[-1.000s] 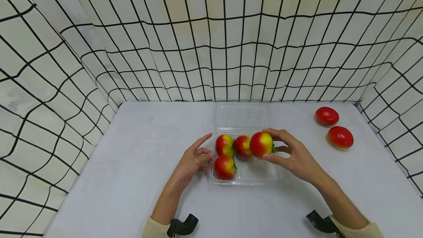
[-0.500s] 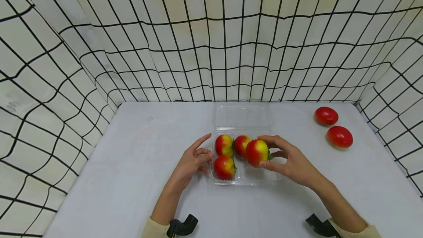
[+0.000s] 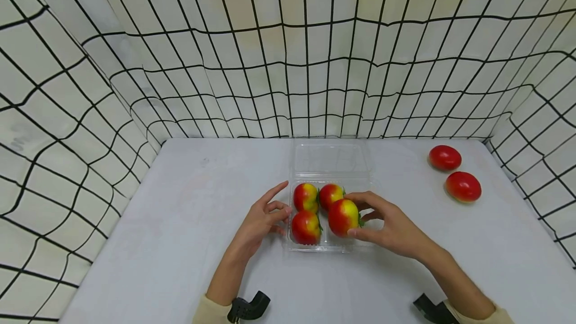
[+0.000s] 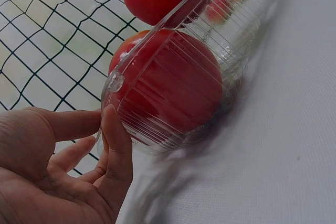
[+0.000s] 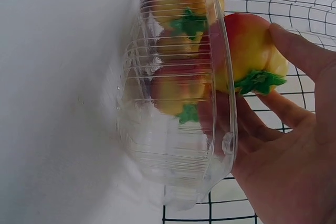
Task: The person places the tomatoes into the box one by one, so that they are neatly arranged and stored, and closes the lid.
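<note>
Half lost around the clear box (image 5: 170,145)
Cannot see the lower part of the back fruit (image 3: 330,193) in the box, hidden behind the held fruit (image 3: 343,218); can barely trace fingers of the right hand (image 3: 391,226) through the box's ribbed wall; cannot follow the left sleeve (image 3: 210,311) or right sleeve (image 3: 480,315), cut off on the box's near side.

Head view high, downward; wrist views low, close; container (image 5: 168,142) in all
</note>
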Action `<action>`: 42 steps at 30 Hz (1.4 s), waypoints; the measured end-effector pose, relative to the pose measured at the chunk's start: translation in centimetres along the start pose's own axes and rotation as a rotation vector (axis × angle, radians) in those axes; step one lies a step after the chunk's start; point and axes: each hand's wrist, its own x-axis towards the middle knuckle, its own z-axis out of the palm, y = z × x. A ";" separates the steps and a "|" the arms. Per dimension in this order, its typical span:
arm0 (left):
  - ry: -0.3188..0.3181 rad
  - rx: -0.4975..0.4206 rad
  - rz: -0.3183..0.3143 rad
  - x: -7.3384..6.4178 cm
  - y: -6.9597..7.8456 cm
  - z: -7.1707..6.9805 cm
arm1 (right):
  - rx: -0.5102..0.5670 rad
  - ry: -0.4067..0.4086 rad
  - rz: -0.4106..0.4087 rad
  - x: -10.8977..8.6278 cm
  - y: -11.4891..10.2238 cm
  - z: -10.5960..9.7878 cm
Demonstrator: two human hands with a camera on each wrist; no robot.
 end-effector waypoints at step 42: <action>-0.017 -0.020 0.003 -0.1 -0.1 0.0 | -0.129 -0.070 0.066 0.6 0.0 2.4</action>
